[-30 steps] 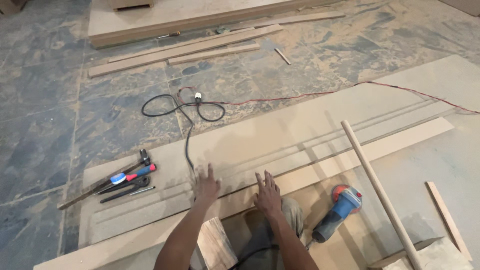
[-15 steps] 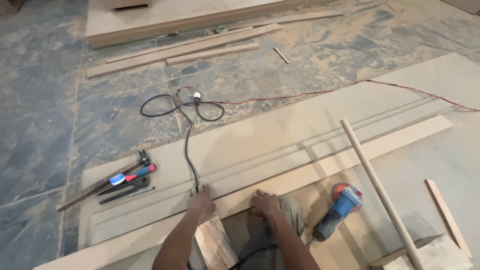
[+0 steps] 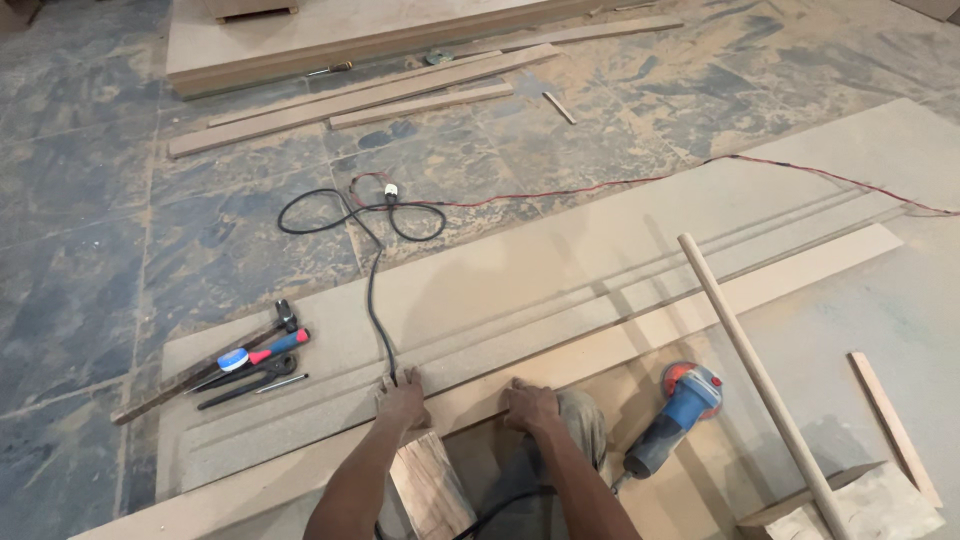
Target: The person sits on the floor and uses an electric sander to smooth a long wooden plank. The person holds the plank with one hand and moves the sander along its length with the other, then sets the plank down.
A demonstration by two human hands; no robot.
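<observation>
While both of my hands sit low in the view, I note the grip first: my left hand (image 3: 402, 401) is curled down over the near edge of a long pale strip of board (image 3: 640, 335), fingers bent and pressing on it; my right hand (image 3: 531, 408) does the same just beside it, knuckles up. Whether the fingertips wrap under the edge I cannot tell.

Strip runs diagonally from lower left to upper right, lying on a wide fibreboard panel (image 3: 560, 255) with shallow grooves along it.

Black power cord (image 3: 372, 290) passes right by my left fingers and loops away onto the dusty stone floor (image 3: 90, 230), where it meets a thin red wire (image 3: 560, 192).

Wooden block (image 3: 432, 488) stands below my left wrist. Blue angle grinder (image 3: 672, 420) with an orange disc lies right of my knee. Round wooden pole (image 3: 755, 370) slants past it.

Left on the panel: hammer (image 3: 215, 355), red-and-blue handled screwdriver (image 3: 262, 352), black pliers (image 3: 250, 378).

Far back, loose wooden battens (image 3: 360, 95).
</observation>
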